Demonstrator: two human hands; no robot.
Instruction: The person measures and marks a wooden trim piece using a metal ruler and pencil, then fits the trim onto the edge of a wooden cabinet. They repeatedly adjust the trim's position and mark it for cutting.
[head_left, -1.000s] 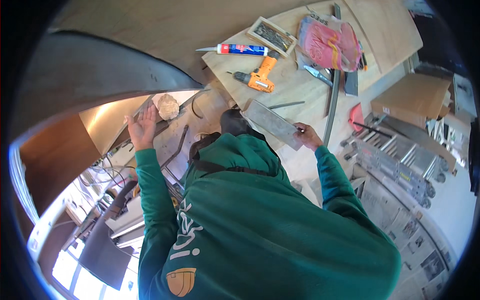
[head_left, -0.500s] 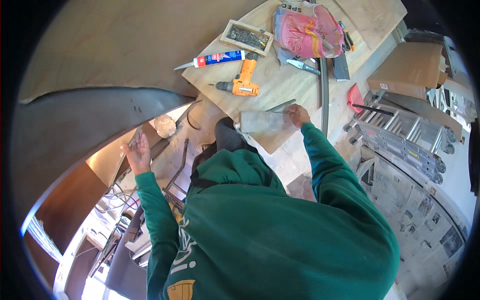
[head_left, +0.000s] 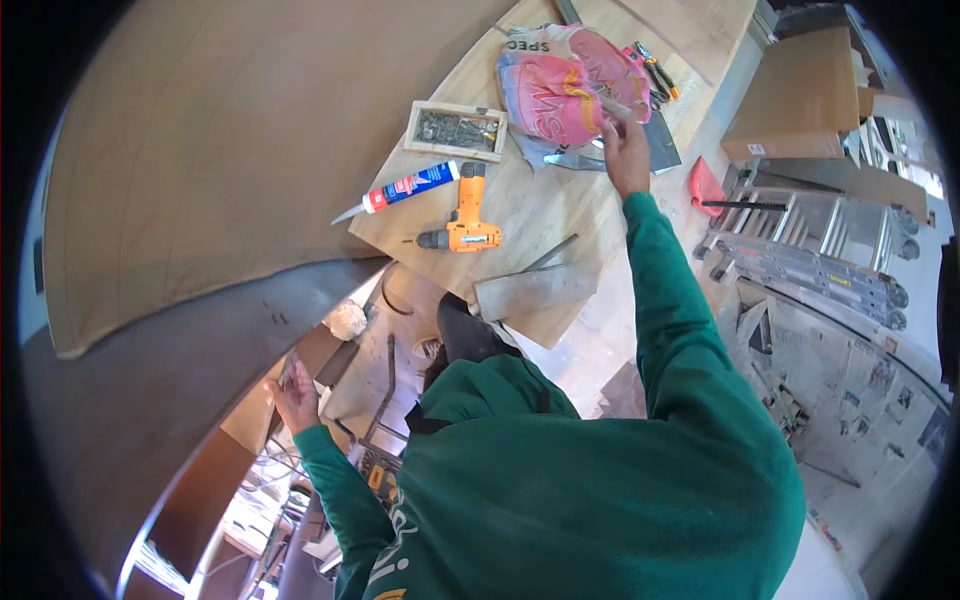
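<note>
My right hand reaches over the workbench to a crumpled pink and white plastic bag. Its fingers close about the near end of a light-grey strip at the bag's opening. Low at the left, my left hand is held up beside the curved panel's edge, fingers curled together around something small that I cannot make out. A flat greyish rectangular piece lies on the bench corner in front of me, with a thin dark strip behind it.
On the bench are an orange drill, a sealant cartridge, a wooden box of screws and pliers. A large curved panel rises at left. Right are a folded ladder, a cardboard box and a red dustpan.
My right hand has let go of the flat greyish piece and moved forward to the strip in the bag. My left hand has dropped lower. The whole view has shifted a little.
</note>
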